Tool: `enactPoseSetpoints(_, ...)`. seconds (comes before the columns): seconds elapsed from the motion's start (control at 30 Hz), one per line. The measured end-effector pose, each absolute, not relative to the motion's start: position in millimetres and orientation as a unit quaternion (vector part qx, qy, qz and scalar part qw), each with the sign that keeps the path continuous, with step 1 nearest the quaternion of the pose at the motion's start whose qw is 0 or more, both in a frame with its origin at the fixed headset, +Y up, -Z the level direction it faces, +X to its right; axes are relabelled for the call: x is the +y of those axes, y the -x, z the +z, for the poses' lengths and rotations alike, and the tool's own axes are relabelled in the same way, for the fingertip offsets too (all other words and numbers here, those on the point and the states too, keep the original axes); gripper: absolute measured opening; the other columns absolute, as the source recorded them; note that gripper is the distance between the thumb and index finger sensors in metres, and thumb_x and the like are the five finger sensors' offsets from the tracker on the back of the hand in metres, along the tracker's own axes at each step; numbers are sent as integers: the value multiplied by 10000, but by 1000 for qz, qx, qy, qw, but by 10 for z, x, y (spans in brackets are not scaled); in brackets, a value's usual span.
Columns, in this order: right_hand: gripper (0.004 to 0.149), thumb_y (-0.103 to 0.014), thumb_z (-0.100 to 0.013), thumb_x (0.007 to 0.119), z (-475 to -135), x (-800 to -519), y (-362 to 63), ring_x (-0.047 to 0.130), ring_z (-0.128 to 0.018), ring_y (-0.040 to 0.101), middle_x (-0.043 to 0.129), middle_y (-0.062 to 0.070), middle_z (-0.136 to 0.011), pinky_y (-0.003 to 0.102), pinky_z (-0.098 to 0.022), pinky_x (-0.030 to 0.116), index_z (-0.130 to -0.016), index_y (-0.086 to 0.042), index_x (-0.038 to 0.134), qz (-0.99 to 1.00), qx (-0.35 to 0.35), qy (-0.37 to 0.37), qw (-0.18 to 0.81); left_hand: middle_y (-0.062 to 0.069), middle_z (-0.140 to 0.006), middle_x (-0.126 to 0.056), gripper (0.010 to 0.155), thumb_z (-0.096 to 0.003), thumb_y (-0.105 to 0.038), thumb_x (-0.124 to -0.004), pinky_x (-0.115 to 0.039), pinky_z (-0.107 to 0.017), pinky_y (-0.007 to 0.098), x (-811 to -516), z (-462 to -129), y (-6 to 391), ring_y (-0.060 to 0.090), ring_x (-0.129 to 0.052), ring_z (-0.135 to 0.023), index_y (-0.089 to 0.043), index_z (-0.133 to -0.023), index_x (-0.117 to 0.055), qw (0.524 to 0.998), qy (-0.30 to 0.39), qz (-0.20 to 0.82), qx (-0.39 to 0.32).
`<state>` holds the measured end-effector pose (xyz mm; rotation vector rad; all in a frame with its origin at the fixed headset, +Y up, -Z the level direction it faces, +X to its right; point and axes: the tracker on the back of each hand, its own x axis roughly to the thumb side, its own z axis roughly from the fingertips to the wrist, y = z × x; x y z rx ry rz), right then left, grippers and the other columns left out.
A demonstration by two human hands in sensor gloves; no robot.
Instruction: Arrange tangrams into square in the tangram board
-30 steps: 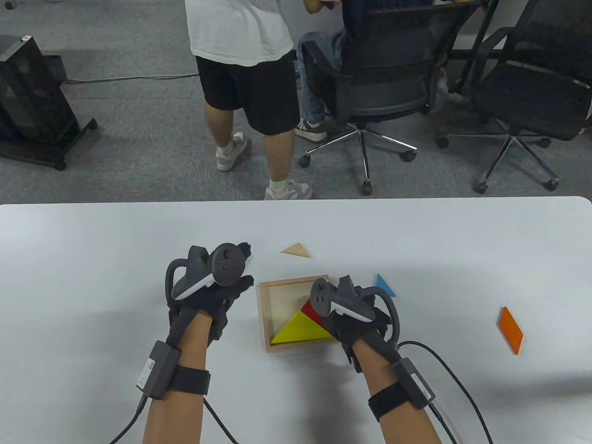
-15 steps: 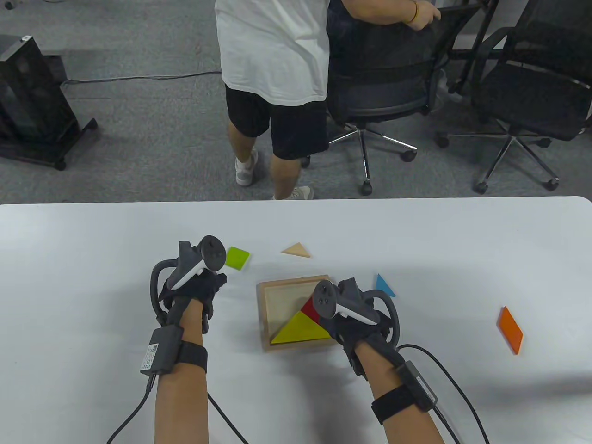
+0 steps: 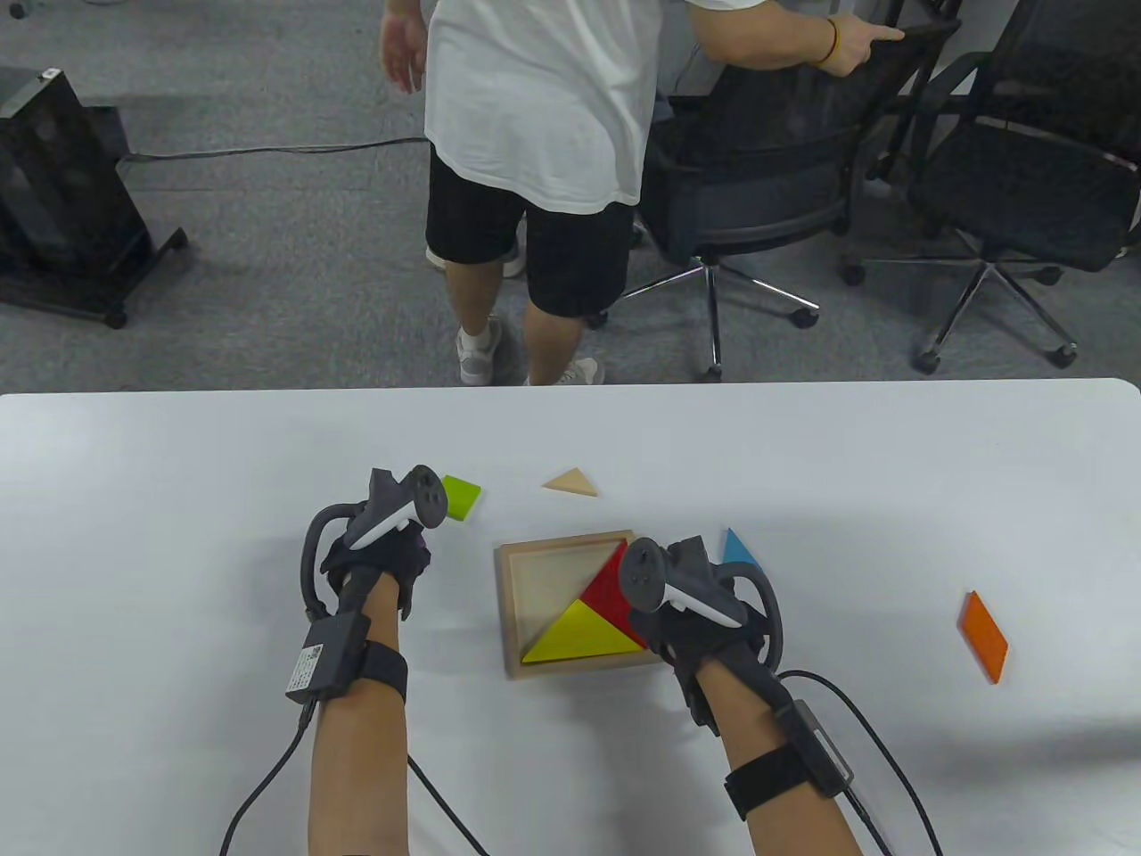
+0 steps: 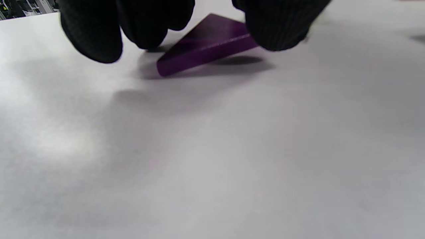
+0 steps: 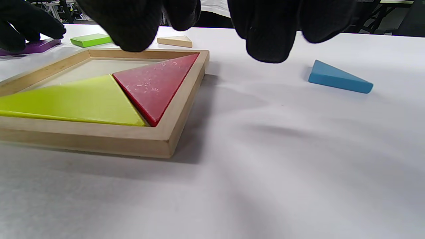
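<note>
The wooden tangram board (image 3: pixel 508 615) lies at mid-table with a yellow triangle (image 3: pixel 584 637) and a red triangle (image 3: pixel 613 590) flat in its near right part. My right hand (image 3: pixel 655 615) hangs by the board's right edge, fingers (image 5: pixel 265 39) loosely curled and holding nothing. My left hand (image 3: pixel 406 557), left of the board, pinches a purple piece (image 4: pixel 206 46) that is tilted with one end off the table. Loose pieces lie around: a green square (image 3: pixel 462 497), a beige triangle (image 3: pixel 570 482), a blue triangle (image 3: pixel 738 548) and an orange parallelogram (image 3: pixel 983 637).
A person in a white shirt (image 3: pixel 535 98) stands just past the table's far edge, one hand on an office chair (image 3: pixel 767 178). Another chair (image 3: pixel 1025 178) and a black cabinet (image 3: pixel 62 196) stand on the floor. Cables trail from both wrists.
My left hand pulled back toward me, uncovering the green square. My right hand slid right off the red triangle, which now shows flat in the board. The standing person stepped right.
</note>
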<state>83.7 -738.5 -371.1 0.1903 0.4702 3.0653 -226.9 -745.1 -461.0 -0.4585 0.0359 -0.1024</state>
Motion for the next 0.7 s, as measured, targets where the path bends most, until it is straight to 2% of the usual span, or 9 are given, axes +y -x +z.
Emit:
enactPoseSetpoints(0.23, 693, -414, -524, 743, -3727, -7411, -856, 688, -944, 499, 420, 274, -1153, 709, -740, 524, -1131, -229, 464, 986, 154, -59, 26, 345, -1158, -420, 709, -523, -372, -755, -819, -608, 555, -7520, -4633, 2245, 551, -660, -965, -309, -1143, -417, 971, 228, -73, 14)
enactPoseSetpoints(0.47, 692, -413, -523, 744, -3730, -7442, -877, 691, -943, 500, 419, 273, -1153, 708, -739, 526, -1130, -230, 466, 986, 157, -59, 24, 318, -1052, -688, 677, -470, -362, -843, -945, -530, 391, -7462, -4680, 2227, 419, -940, -742, -303, -1088, -575, 974, 206, -89, 20)
enactPoseSetpoints(0.6, 692, -414, -523, 744, -3741, -7431, -909, 694, -941, 498, 421, 272, -1153, 706, -738, 528, -1129, -231, 466, 986, 151, -59, 33, 301, -984, -793, 683, -427, -421, -876, -985, -460, 365, -7450, -4677, 2229, 391, -1011, -644, -315, -1054, -624, 978, 181, -105, 9)
enactPoseSetpoints(0.7, 693, -414, -522, 745, -3742, -7413, -923, 692, -941, 499, 420, 277, -1152, 707, -737, 529, -1129, -227, 469, 986, 147, -61, 43, 299, -992, -779, 673, -438, -419, -871, -972, -468, 381, -7435, -4659, 2295, 398, -996, -654, -323, -1056, -622, 981, 181, -70, 11)
